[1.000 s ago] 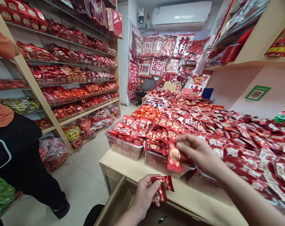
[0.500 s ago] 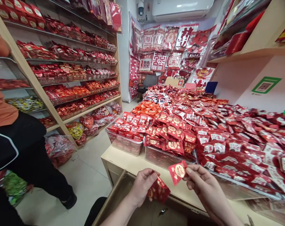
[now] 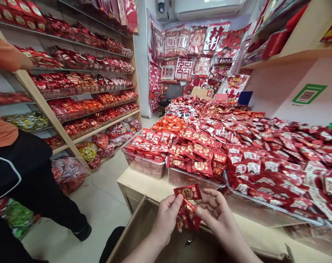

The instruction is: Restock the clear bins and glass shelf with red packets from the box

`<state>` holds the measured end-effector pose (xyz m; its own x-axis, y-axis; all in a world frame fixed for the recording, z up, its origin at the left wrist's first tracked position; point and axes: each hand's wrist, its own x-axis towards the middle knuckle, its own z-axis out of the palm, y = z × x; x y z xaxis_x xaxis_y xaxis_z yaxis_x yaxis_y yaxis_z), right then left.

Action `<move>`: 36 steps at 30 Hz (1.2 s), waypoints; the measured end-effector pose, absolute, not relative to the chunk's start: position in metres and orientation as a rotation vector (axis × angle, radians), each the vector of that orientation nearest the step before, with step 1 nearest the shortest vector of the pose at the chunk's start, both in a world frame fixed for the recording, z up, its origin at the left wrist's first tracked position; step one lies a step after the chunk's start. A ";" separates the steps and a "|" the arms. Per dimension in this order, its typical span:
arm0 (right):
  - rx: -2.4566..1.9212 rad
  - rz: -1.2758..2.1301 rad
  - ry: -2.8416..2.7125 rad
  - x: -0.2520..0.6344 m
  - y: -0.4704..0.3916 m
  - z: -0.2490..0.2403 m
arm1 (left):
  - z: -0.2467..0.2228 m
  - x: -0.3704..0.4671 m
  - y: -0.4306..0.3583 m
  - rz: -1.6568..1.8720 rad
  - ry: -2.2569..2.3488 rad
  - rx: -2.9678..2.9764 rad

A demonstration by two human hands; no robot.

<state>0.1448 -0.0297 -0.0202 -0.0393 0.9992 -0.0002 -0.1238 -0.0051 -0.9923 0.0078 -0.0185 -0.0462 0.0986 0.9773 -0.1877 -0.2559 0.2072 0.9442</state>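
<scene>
Just below a clear, rectangular plastic bin (image 3: 182, 177) heaped with red pillow-shaped packets, two bare hands come close together over a small bunch. The left hand (image 3: 166, 217) is clamped on glossy red film packets (image 3: 187, 193), its thumb pressed flat across them; they fan out at different angles, with crimped ends, gold stars and a round gold emblem on the uppermost. The right hand (image 3: 219, 213) is loosely cupped at their other side, fingers curled and parted from the thumb, whose tip lies at the packets' edge; whether it touches them cannot be told.

Under the bin runs a smooth, pale wooden counter (image 3: 142, 185), and nearer than the bin stands a tan, straight-walled open box (image 3: 131, 233), its interior beneath the hands. Left of the bin, a second clear container (image 3: 146, 168) holds plump, shiny red-and-white packets; right of it, a longer transparent tray (image 3: 260, 212) carries rows of similar wrappers. Behind the bin lie matte-looking orange packets (image 3: 168, 123). Far left of it, a person in an orange top (image 3: 3, 126) stands beside wooden-framed shelving (image 3: 70, 143).
</scene>
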 end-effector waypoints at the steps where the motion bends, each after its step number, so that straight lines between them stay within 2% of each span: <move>1: -1.079 1.340 -1.157 0.143 -0.030 -0.023 | -0.046 0.008 -0.019 1.145 1.061 0.883; 5: -1.052 1.428 -1.165 0.137 -0.032 -0.028 | -0.040 0.009 -0.023 1.163 1.090 0.859; 10: -1.057 1.336 -1.067 0.135 -0.036 -0.021 | -0.024 -0.009 -0.020 1.156 1.170 0.917; 15: -1.106 1.272 -1.103 0.146 -0.035 -0.016 | 0.006 -0.038 0.016 1.221 1.249 0.929; 19: -1.098 1.306 -1.197 0.155 -0.031 -0.017 | 0.023 -0.045 0.050 1.089 1.276 1.055; 36: -1.125 1.287 -1.313 0.158 -0.033 -0.021 | 0.034 -0.028 0.068 1.021 1.387 1.338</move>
